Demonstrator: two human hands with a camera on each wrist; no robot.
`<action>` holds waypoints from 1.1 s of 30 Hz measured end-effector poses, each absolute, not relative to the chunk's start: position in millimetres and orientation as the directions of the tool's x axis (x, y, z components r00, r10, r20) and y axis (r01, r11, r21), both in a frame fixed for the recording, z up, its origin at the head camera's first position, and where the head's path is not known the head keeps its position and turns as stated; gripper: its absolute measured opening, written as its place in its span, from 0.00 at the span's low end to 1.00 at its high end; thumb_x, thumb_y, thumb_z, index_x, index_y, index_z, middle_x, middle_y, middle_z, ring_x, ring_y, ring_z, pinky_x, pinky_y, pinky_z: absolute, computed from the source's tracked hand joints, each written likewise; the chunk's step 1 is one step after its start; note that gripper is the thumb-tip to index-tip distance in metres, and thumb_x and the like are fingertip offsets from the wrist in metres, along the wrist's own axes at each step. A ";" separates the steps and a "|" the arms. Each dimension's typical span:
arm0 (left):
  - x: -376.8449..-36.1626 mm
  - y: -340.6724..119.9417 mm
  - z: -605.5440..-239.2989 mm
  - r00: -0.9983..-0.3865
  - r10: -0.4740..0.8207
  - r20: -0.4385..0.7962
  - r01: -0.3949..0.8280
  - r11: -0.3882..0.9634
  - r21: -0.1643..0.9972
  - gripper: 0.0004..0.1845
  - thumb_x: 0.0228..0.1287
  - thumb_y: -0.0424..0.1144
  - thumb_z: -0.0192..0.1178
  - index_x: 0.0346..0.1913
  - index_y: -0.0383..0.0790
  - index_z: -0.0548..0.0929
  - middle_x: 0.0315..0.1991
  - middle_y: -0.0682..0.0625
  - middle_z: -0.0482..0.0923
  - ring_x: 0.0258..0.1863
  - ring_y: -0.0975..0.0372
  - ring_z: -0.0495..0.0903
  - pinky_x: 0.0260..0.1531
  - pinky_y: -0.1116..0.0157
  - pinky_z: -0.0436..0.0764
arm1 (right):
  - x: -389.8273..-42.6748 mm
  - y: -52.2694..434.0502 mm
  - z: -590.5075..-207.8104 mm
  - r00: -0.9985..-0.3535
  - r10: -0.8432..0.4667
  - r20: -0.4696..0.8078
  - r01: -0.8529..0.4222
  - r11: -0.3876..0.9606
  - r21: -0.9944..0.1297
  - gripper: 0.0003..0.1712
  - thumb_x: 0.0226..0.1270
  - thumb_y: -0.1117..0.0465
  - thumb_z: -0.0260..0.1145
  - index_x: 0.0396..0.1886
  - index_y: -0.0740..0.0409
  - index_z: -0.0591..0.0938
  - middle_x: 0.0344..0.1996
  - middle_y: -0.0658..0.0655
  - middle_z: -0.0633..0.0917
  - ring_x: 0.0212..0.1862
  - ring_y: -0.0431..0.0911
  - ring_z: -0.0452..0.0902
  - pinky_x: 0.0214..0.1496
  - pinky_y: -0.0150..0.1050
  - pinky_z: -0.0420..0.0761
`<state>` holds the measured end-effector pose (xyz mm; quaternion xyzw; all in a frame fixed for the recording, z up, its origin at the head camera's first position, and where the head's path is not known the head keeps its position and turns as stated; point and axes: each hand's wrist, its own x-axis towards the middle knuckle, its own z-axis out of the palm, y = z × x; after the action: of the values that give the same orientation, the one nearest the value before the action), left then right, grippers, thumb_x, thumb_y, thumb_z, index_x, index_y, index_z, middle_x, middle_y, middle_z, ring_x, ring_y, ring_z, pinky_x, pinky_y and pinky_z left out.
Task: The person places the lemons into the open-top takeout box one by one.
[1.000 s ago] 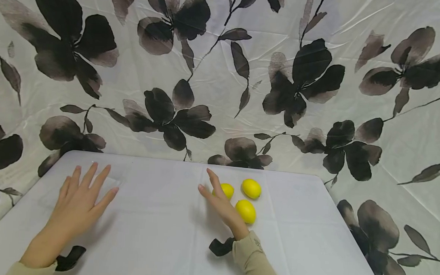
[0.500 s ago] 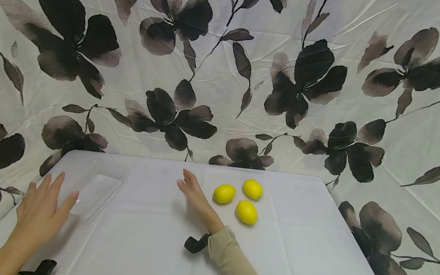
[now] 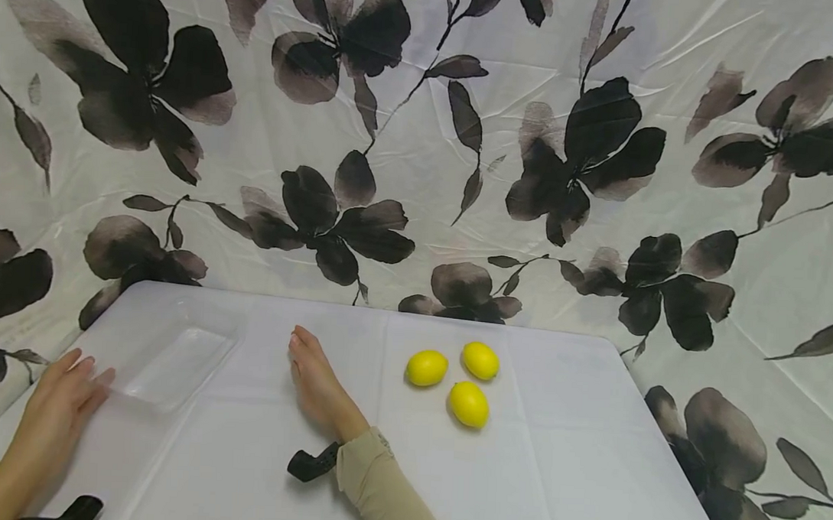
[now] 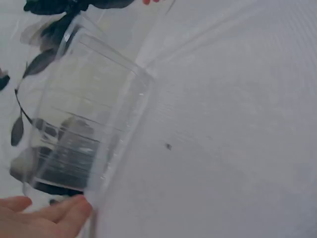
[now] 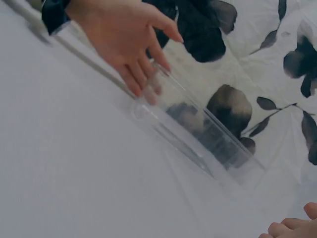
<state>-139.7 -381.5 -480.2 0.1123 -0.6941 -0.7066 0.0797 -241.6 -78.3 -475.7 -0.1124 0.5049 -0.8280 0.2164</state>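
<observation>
A clear plastic container (image 3: 186, 359) lies at the left of the white table. My left hand (image 3: 60, 408) is at its near left end, fingers mostly straight. In the right wrist view, the left hand's fingertips (image 5: 137, 89) reach the container's end wall; whether they press on it I cannot tell. My right hand (image 3: 319, 383) is held to the right of the container, apart from it, fingers together and holding nothing. Right of that hand sit three yellow lemons (image 3: 426, 367), grouped close together.
White cloth covers the table (image 3: 561, 464). Behind its far edge hangs a pale curtain (image 3: 433, 169) with dark flowers. Black camera mounts (image 3: 313, 463) stick out from both wrists.
My right hand has moved left, away from the lemons, uncovering one. The left hand has moved left off the container's middle to its near left end. The lemons and container look unmoved.
</observation>
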 end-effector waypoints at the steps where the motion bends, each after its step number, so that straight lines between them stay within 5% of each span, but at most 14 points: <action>1: -139.8 -383.7 -485.0 -0.968 -0.250 -0.033 0.007 -0.160 0.987 0.36 0.81 0.47 0.38 0.78 0.57 0.28 0.79 0.47 0.34 0.76 0.65 0.52 0.72 0.69 0.46 | -240.3 -83.0 -475.8 -0.878 -0.477 -0.032 0.258 -0.416 -0.872 0.38 0.79 0.52 0.51 0.78 0.65 0.50 0.78 0.64 0.49 0.79 0.57 0.37 0.80 0.48 0.39; 4: -139.5 -388.8 -499.4 -0.982 -0.181 0.056 0.120 -0.364 0.923 0.32 0.82 0.41 0.36 0.78 0.58 0.34 0.69 0.60 0.59 0.63 0.75 0.70 0.73 0.69 0.41 | -237.8 -94.5 -477.7 -0.874 -0.485 -0.033 0.278 -0.443 -0.852 0.40 0.79 0.52 0.52 0.78 0.65 0.46 0.78 0.65 0.47 0.79 0.58 0.35 0.80 0.48 0.39; 7: -141.7 -393.2 -508.0 -0.983 -0.127 0.133 0.175 -0.426 0.887 0.30 0.82 0.39 0.36 0.78 0.55 0.38 0.60 0.65 0.68 0.55 0.76 0.77 0.71 0.74 0.52 | -237.4 -103.9 -480.5 -0.882 -0.470 -0.037 0.282 -0.464 -0.840 0.43 0.78 0.52 0.54 0.78 0.66 0.44 0.78 0.66 0.47 0.79 0.58 0.35 0.80 0.49 0.39; 11: -146.0 -396.3 -510.2 -0.979 -0.060 0.193 0.201 -0.385 0.901 0.27 0.82 0.37 0.35 0.78 0.51 0.45 0.62 0.63 0.70 0.57 0.75 0.75 0.59 0.81 0.69 | -240.4 -113.1 -486.1 -0.905 -0.424 -0.037 0.277 -0.521 -0.808 0.43 0.77 0.53 0.55 0.78 0.68 0.44 0.77 0.67 0.48 0.79 0.59 0.36 0.79 0.50 0.38; 16: -147.7 -397.8 -509.3 -0.976 -0.033 0.213 0.208 -0.413 0.887 0.20 0.82 0.35 0.37 0.71 0.51 0.57 0.60 0.61 0.76 0.57 0.75 0.77 0.53 0.81 0.74 | -243.1 -121.0 -492.1 -0.901 -0.434 -0.014 0.271 -0.539 -0.797 0.41 0.77 0.55 0.54 0.77 0.69 0.47 0.77 0.66 0.51 0.79 0.58 0.39 0.80 0.49 0.39; 24: -144.5 -395.6 -509.5 -0.987 -0.030 0.158 0.160 -0.292 0.943 0.34 0.81 0.36 0.40 0.80 0.44 0.36 0.59 0.67 0.74 0.56 0.80 0.75 0.52 0.85 0.71 | -241.5 -118.9 -497.3 -0.848 -0.523 0.080 0.242 -0.518 -0.821 0.37 0.78 0.60 0.51 0.76 0.74 0.48 0.76 0.68 0.55 0.78 0.57 0.44 0.80 0.47 0.40; 33: -142.1 -395.1 -505.8 -0.984 -0.017 0.177 0.176 -0.250 0.952 0.32 0.81 0.36 0.41 0.80 0.40 0.42 0.60 0.67 0.74 0.58 0.79 0.74 0.54 0.82 0.72 | -239.0 -111.0 -499.2 -0.782 -0.608 0.140 0.219 -0.478 -0.851 0.37 0.79 0.58 0.49 0.77 0.72 0.47 0.77 0.66 0.53 0.78 0.54 0.45 0.79 0.43 0.43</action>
<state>-142.1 -395.1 -505.8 -0.0652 -0.6092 -0.7879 0.0614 -239.0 -111.0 -499.2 -0.2178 0.4466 -0.8315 0.2484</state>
